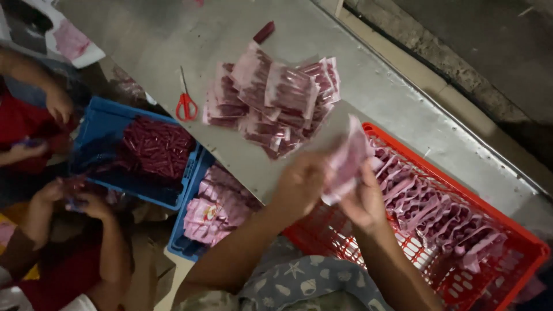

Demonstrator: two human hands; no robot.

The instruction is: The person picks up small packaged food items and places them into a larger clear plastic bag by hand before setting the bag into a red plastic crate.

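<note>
My left hand (299, 183) and right hand (364, 201) pinch one pink sachet (347, 161) between them, upright, directly over the red crate's (518, 245) near end.

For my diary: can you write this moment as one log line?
left hand: holds pink packet | right hand: holds same packet | under: red crate | near: packet pile, scissors

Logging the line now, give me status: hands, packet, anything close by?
Left hand and right hand both grip pink packet. Above red crate. Packet pile just beyond.
</note>
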